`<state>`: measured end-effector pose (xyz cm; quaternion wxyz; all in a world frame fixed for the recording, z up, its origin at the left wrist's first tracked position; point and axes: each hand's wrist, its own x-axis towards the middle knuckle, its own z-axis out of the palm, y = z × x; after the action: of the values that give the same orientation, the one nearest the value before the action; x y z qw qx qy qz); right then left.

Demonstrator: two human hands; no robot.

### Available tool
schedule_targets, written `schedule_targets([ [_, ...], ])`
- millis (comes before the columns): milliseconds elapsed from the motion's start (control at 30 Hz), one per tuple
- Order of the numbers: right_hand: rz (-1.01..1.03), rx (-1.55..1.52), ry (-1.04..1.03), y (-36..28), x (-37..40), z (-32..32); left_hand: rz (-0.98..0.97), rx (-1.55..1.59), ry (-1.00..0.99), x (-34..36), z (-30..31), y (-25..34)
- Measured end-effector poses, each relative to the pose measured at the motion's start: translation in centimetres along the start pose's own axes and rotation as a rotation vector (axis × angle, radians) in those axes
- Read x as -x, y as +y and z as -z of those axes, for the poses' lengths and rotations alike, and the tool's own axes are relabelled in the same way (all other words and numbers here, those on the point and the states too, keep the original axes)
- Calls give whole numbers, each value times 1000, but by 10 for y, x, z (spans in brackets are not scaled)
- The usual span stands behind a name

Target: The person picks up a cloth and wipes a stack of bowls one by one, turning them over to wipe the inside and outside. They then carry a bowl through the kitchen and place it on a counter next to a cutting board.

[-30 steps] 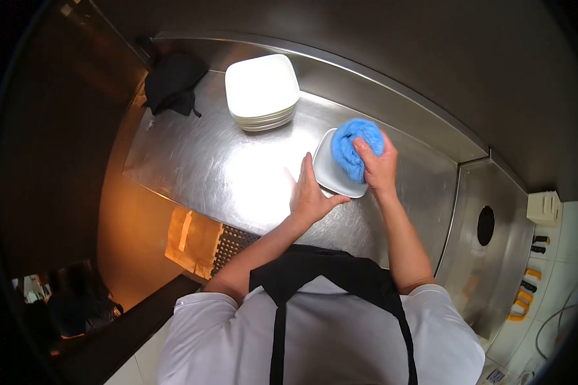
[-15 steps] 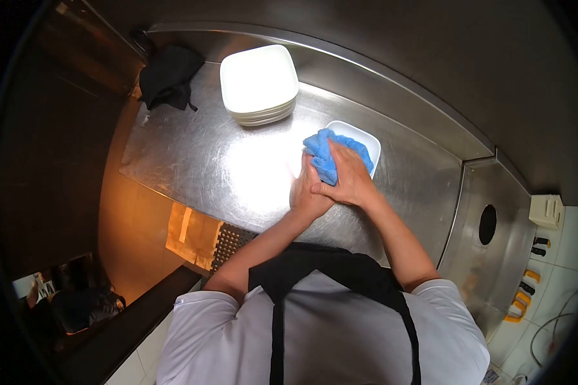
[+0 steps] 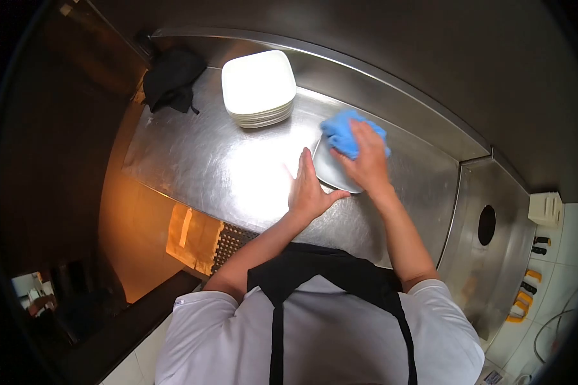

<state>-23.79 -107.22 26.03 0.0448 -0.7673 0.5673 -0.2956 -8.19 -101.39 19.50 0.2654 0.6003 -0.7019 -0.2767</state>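
A white square plate point(image 3: 332, 172) lies on the steel counter, its far part covered by a blue cloth point(image 3: 341, 133). My right hand point(image 3: 369, 160) is closed on the cloth and presses over the plate's far right side. By the near left edge of the plate is my left hand point(image 3: 310, 192), open, with its fingers pointing up and the thumb stretched along the near rim. To the left behind it stands a stack of white square plates point(image 3: 258, 83).
A crumpled black cloth item point(image 3: 173, 80) lies at the counter's far left. The steel counter point(image 3: 186, 154) has a raised back edge. To the right, a steel section has a dark oval hole point(image 3: 487, 224). Several yellow and black handles point(image 3: 526, 298) show beyond it, below a whitish box point(image 3: 546, 210).
My right hand has moved away from me and right with the blue cloth. My left hand has come apart from it and opened beside the plate, whose near part is now uncovered.
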Motion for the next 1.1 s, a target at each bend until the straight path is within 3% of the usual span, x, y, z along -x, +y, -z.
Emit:
schedule_targets([
  [33,-51,44,-231,3,7,-13,-9,-5,10,-1,-4,-3],
  [167,-37,-84,-331,-2,29,-33,20,32,25,-2,-12,-12],
  [300,-76,-164,-464,-26,24,-14,47,54,-21,-4,-7,-5],
  [433,-387,-407,-572,-33,10,0,-9,1,-109,-8,4,0],
  [533,-493,-956,-390,-21,-5,5,-32,41,-47,-3,3,-1],
  [567,-492,-934,-277,-20,-6,15,-27,27,-9,-1,-3,-4],
  [667,-49,-296,110,-18,-19,26,-4,-8,14,0,-4,-3],
  [700,97,-118,89,-2,-14,18,-2,-22,2,-1,-3,-2],
  [800,130,70,-80,12,15,-15,8,-47,5,-2,-7,-2],
  [1000,-388,-369,-246,-30,21,-27,-32,-199,-8,-6,-20,-16],
  [1067,-622,-546,-348,-34,8,-14,-10,-94,-17,-4,-11,-9],
  [1100,-624,-917,-284,-13,10,-25,4,-42,-21,-2,-7,-6],
])
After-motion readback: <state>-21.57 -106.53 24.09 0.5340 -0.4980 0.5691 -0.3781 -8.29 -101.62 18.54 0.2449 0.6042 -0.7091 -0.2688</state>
